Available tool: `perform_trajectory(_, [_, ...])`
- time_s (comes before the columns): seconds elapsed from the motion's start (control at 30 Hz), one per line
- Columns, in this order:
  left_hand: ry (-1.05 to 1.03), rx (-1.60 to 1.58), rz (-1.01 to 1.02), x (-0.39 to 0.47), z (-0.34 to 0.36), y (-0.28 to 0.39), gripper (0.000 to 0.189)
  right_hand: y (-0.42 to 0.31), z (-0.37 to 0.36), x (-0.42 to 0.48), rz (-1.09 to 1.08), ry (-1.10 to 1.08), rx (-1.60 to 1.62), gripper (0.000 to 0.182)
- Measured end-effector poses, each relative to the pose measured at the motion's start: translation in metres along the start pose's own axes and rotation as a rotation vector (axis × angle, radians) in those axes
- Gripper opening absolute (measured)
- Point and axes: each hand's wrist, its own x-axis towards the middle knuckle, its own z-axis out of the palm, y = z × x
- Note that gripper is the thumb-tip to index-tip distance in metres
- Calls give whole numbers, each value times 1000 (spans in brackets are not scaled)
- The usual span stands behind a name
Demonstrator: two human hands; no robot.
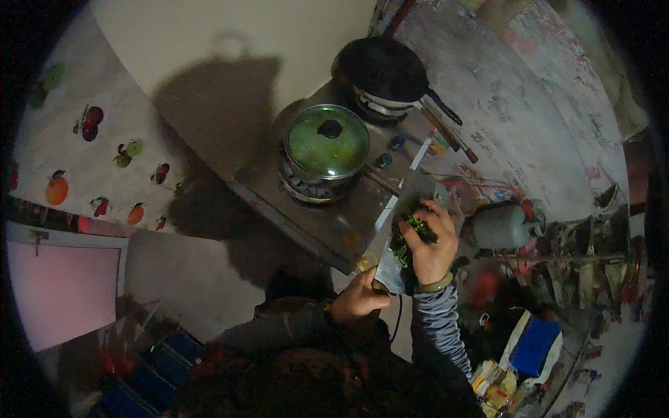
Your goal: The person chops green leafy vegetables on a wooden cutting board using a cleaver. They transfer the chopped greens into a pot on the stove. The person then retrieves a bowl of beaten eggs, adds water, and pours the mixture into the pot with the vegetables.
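Observation:
My left hand (363,298) grips the near end of a flat grey board (389,269), which could be a wide blade. Chopped green leaves (418,224) lie along this board. From above, my right hand (436,243) clasps some of the leaves between thumb and fingers, and a band circles its wrist. Just left of the board, a pot (308,175) with a handle sits on a stove burner under a glass lid (328,141) with a black knob. The pot's contents are hard to make out through the lid.
A dark frying pan (384,68) rests on the far burner of the stove (256,201). Below and right of it is a grey gas cylinder (502,224). A blue box (535,345) and packages (494,389) lie at lower right. Fruit-patterned covering (112,180) spans the left.

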Motion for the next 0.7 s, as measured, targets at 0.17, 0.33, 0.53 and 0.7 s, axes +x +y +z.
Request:
perform_trajectory(0.17, [-88, 77, -16, -25, -11, -16, 59, -7, 5, -41, 151, 29, -73, 25])
perform_trajectory(0.33, [-152, 12, -338, -61, -38, -13, 58, -18, 30, -89, 268, 17, -70, 27])
perform_trajectory(0.53, [-95, -7, -385, -91, -73, -47, 49, -17, 79, -125, 346, -1, 1, 27])
perform_trajectory(0.7, [-51, 26, -265, -66, -114, -102, 45, 22, 131, -128, 311, -10, -26, 29])
